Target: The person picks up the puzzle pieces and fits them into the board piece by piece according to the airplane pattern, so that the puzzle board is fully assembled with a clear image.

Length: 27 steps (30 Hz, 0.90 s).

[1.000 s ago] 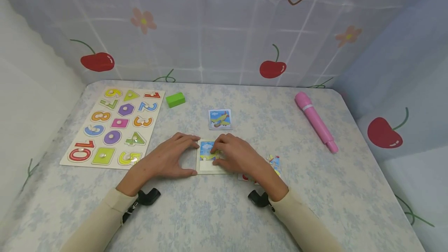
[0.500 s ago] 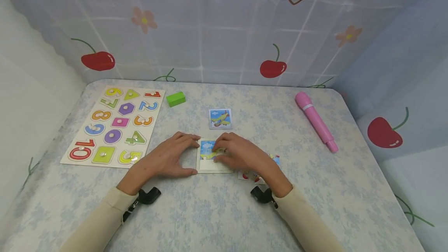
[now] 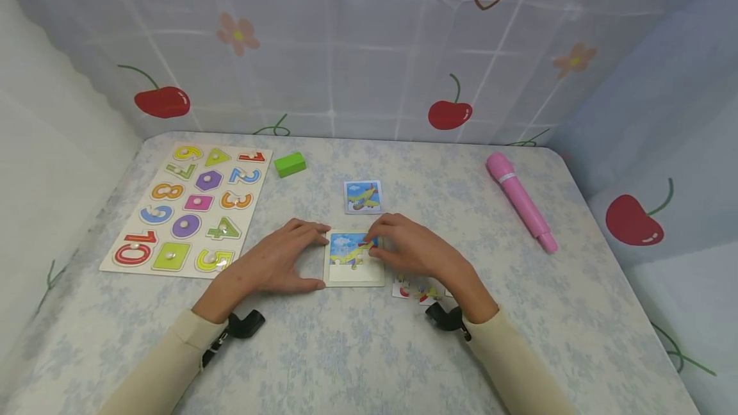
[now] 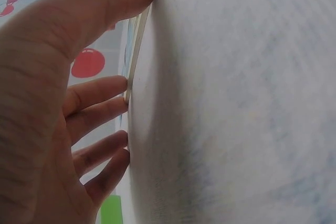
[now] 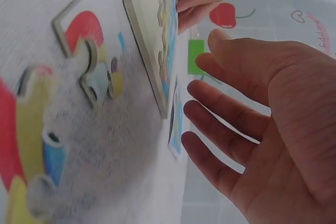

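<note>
A small pale puzzle tray lies on the table with joined sky-and-plane jigsaw pieces filling its upper part. Its lower strip is bare. My left hand rests against the tray's left side, thumb near the bottom corner and fingertips near the top one. Over the right edge is my right hand, its fingers apart; in the right wrist view nothing lies between them. Loose jigsaw pieces with red, yellow and blue parts lie right of the tray, partly hidden under the right forearm in the head view.
Behind the tray lies a square airplane picture card. A number-and-shape peg board covers the table's left, with a green block beside it. A pink stick-shaped object with a white ring lies at the right. A curtain hangs behind.
My right hand has drawn back to the right from over the tray, uncovering more joined pieces, including a red part at the upper right. The left hand has stayed in place.
</note>
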{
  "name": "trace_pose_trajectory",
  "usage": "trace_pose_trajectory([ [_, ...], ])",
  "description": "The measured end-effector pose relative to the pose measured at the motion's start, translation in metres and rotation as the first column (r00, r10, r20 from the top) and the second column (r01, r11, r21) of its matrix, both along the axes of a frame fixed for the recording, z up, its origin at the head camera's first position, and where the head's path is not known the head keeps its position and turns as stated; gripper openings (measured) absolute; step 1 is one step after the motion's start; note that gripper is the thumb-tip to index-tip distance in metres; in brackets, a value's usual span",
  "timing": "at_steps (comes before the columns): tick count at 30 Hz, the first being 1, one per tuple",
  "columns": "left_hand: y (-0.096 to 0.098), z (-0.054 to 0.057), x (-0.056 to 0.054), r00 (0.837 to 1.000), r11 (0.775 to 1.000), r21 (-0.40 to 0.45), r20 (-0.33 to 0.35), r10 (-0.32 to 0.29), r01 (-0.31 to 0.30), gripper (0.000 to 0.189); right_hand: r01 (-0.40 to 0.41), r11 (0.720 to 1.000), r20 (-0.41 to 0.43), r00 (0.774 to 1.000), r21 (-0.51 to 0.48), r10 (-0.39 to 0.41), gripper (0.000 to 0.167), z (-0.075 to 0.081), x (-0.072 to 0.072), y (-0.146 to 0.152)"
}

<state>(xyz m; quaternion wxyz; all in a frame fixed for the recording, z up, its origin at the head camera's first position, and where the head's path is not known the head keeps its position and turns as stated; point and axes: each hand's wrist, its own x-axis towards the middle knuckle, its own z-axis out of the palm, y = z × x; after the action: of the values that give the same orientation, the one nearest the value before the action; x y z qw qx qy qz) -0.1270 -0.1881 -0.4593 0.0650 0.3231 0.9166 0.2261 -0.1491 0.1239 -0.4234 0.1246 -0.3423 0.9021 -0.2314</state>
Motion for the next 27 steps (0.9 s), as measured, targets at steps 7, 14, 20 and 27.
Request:
trace_pose_trajectory([
  [7, -0.001, 0.0, 0.0, 0.999, 1.0, 0.012, -0.022, -0.029, 0.029, 0.072, 0.023, 1.0, 0.007, 1.0, 0.001, -0.023, 0.028, -0.002, 0.001, 0.019],
  [14, -0.001, -0.001, 0.0, 0.998, 0.999, 0.023, -0.047, -0.037, 0.038, 0.07, 0.078, 0.997, -0.003, 0.997, 0.002, -0.078, 0.028, -0.003, 0.002, 0.043],
  [20, -0.001, 0.001, 0.001, 0.999, 0.999, 0.022, -0.031, -0.037, 0.037, 0.07, 0.116, 0.993, 0.0, 0.993, -0.01, -0.116, 0.028, -0.006, 0.004, 0.059],
  [27, -0.001, 0.0, 0.0, 0.997, 0.999, 0.025, -0.053, -0.047, 0.049, 0.07, 0.15, 0.988, -0.022, 0.988, -0.023, -0.15, 0.03, -0.006, 0.008, 0.072],
])
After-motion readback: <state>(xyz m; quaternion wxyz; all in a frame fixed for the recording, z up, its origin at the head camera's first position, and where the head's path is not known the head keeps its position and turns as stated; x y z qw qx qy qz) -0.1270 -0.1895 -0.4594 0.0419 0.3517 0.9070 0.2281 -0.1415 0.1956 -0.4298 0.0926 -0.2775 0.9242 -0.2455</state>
